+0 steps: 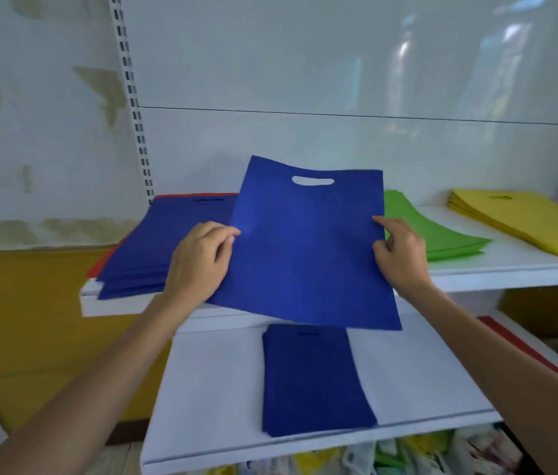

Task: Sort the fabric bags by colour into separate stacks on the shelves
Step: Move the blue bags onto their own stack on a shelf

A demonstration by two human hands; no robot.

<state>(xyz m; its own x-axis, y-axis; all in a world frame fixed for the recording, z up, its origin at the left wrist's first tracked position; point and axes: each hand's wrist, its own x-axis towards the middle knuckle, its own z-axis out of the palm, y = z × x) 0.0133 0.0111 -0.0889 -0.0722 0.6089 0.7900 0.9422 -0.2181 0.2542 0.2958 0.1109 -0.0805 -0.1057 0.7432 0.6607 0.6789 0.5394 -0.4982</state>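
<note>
A blue fabric bag (308, 248) with a cut-out handle is held up flat between both hands, above the shelves. My left hand (198, 260) pinches its left edge. My right hand (399, 250) pinches its right edge. Behind it on the upper shelf (510, 272) lies a mixed pile of blue bags (164, 241) with a red bag (106, 260) showing underneath. A green stack (431, 231) and a yellow stack (524, 224) lie further right on that shelf. A blue stack (311, 378) rests on the lower shelf (209, 389).
A slotted white upright (133, 108) stands at the shelf's back left, with a white back panel (339, 63). A yellow-brown surface (23, 320) lies to the left. Assorted packets (407, 454) fill the space below the lower shelf. A red strip (527, 351) edges the right side.
</note>
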